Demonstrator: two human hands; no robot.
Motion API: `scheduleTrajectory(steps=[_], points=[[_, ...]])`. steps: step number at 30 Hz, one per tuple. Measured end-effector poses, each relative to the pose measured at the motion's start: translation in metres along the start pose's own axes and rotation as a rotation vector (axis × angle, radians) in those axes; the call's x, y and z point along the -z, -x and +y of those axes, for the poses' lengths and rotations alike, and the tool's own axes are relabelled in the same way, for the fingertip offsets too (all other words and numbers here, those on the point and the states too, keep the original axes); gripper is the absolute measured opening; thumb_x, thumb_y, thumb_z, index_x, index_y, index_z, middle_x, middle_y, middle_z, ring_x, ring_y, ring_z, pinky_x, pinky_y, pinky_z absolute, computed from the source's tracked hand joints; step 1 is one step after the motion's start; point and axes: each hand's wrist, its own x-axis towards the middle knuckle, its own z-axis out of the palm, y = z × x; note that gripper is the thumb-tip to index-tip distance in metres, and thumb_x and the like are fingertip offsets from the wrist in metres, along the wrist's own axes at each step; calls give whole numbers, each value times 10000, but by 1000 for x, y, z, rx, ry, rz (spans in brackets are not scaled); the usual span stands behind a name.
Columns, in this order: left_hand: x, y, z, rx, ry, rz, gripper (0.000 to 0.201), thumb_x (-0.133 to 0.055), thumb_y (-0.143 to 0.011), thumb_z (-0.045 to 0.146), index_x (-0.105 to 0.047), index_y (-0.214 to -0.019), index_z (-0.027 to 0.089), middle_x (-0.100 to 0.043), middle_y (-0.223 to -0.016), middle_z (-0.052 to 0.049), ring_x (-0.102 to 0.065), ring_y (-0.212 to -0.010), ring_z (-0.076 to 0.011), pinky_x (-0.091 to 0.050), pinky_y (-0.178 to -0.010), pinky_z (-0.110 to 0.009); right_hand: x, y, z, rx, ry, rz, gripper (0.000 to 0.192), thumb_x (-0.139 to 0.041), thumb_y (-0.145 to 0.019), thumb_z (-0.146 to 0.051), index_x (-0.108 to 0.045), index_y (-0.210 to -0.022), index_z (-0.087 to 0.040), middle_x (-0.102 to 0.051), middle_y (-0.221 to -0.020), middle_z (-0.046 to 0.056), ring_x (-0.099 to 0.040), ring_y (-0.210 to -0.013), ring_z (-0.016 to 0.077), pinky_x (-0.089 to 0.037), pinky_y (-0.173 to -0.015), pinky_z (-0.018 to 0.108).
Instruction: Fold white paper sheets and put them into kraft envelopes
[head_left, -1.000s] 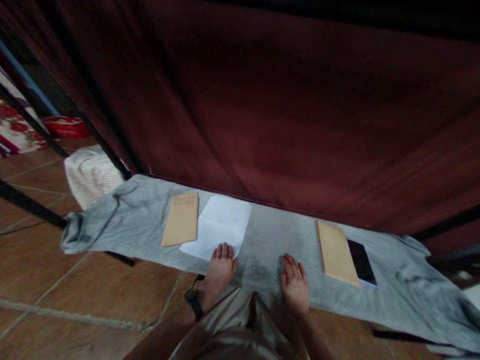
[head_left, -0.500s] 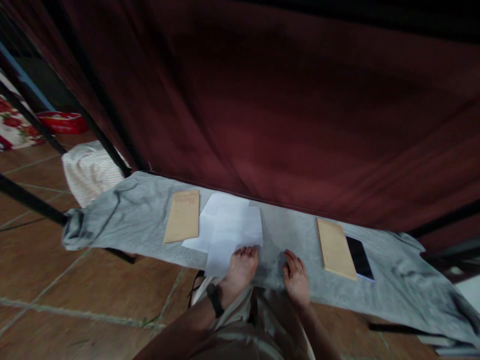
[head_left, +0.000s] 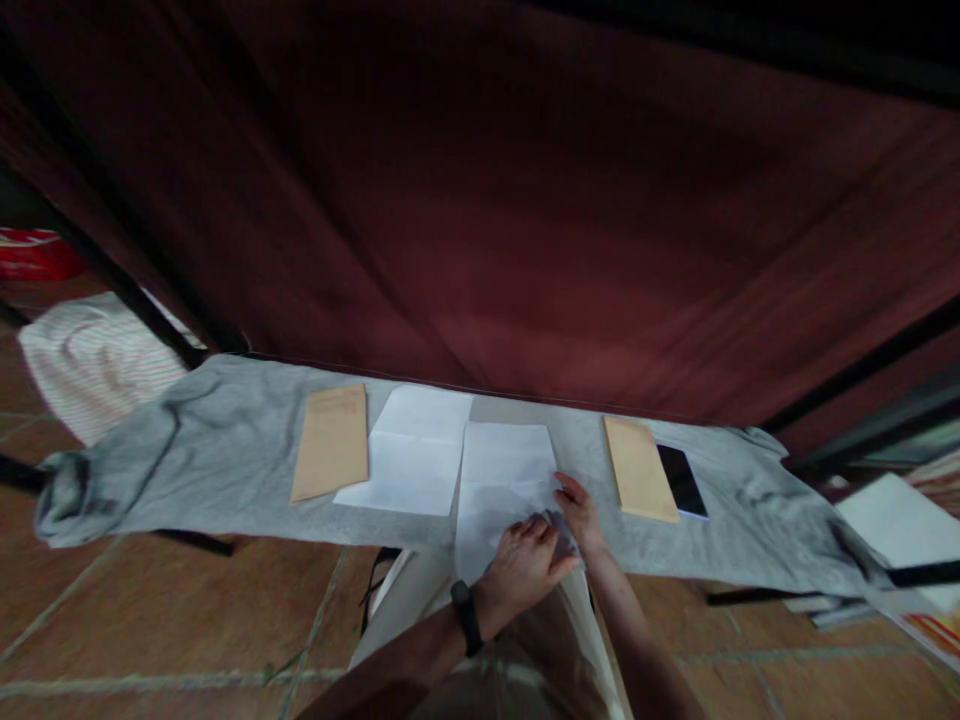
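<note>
The creased white sheet (head_left: 506, 455) lies opened out in front of the person, a fold line running across it, its near end seeming to reach the front edge of the surface by the lap. The left hand (head_left: 529, 555) rests on its near right part with fingers bent; the right hand (head_left: 577, 510) is at its right edge, fingertips at the paper. Whether either one pinches the paper or merely presses it, I cannot tell, as the near right corner is partly hidden

As for progress, the sheet is unfolded but seems unfinished with, since both hands are at it and its near right part does not look settled flat. What is left beyond that cannot be read here

Just to the left, a second white sheet (head_left: 416, 450) is also spread open, creased across, with no hand on it. Next to that lies a brown envelope (head_left: 330, 445); well to the right, a thicker brown packet (head_left: 641, 468) sits beside a dark flat device (head_left: 682, 480), perhaps a phone. All of it rests on the grey cloth (head_left: 225, 470) covering the surface, with a dark red curtain (head_left: 480, 220) behind
</note>
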Motion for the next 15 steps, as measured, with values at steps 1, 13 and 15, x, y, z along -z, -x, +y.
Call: scheduleTrajectory(steps=[1, 13, 15], points=[[2, 1, -4, 23, 21, 10, 358, -573, -976, 512, -671, -1152, 216, -720, -1185, -117, -659, -1128, -266, -532, -961, -431, 3, -2, 2, -16, -5, 20, 445, -519, -823, -500, -766, -1022, -188, -757, -809, 70, -659, -673, 209, -562, -665, 361], [-8, 7, -102, 208, 20, 101, 366, -489, -973, 250, -612, -1311, 184, -549, -1492, -149, -526, -1379, -300, -487, -1132, -506, 32, -15, 10, -14, 184, 54, 364, -458, -848, -270, -748, -1043, -168, -766, -921, 91, -694, -797, 219, -580, -777, 373], [-10, 4, -104, 201, -11, 113, 394, -467, -986, 269, -583, -1356, 191, -518, -1529, -143, -481, -1424, -312, -464, -1151, -534, 31, -9, 3, 10, 224, 62, 371, -477, -859, -217, -737, -1119, -171, -744, -1125, 129, -693, -1006, 247, -549, -935, 418]])
